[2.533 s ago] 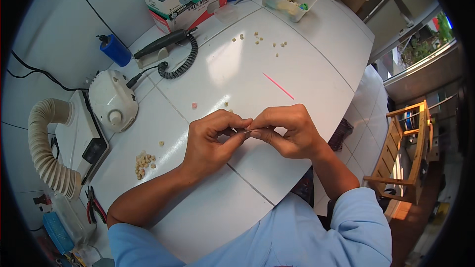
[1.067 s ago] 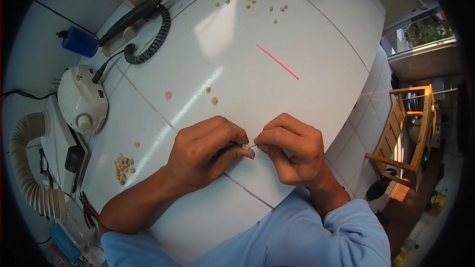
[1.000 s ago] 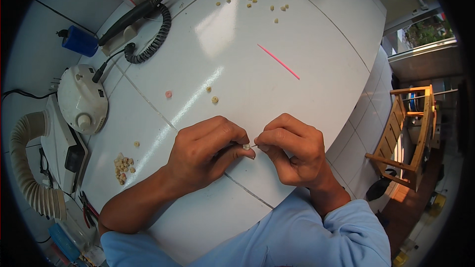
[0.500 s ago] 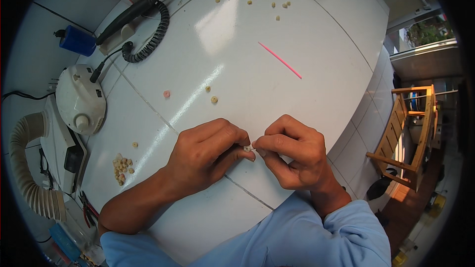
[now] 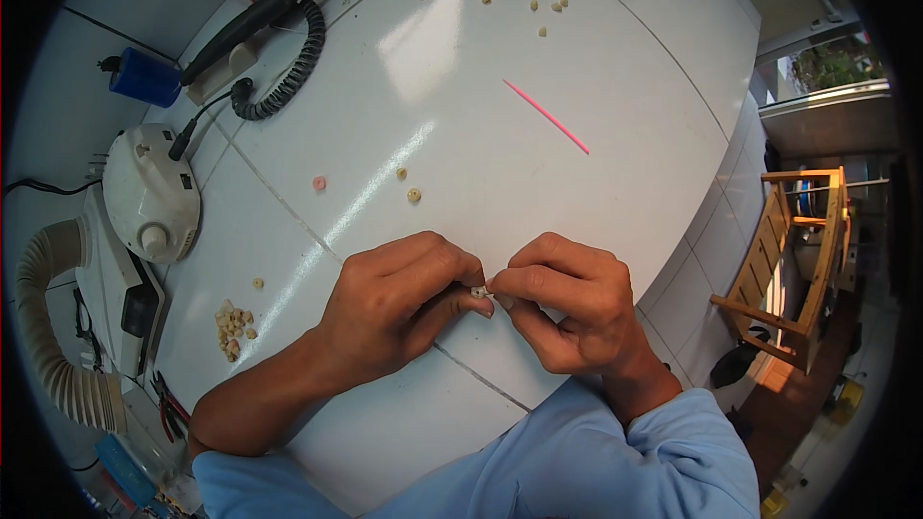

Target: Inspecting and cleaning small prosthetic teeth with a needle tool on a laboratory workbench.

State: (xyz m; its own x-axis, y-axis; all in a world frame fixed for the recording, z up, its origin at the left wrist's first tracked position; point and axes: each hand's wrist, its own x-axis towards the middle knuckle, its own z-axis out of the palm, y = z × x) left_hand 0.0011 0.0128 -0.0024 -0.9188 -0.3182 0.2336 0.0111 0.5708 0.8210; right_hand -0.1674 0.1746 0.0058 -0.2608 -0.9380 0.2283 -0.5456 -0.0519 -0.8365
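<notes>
- Tiny pale bead (image 5: 477, 292) pinched right where both sets of fingertips meet, just above the white tiled table (image 5: 615, 86), near its front edge.
- Looks hard, light, slick and easy to drop; best taken by the sides with fingertip pads only.
- Left hand (image 5: 399, 303) curled narrow, thumb and forefinger closed on the bead.
- Right hand (image 5: 567, 298) likewise closed tight, fingertips pressed to it.
- Left of the bead, heap of similar pieces (image 5: 234, 325).
- Beyond, two loose pieces (image 5: 414, 195), then pink stick (image 5: 546, 115).
</notes>
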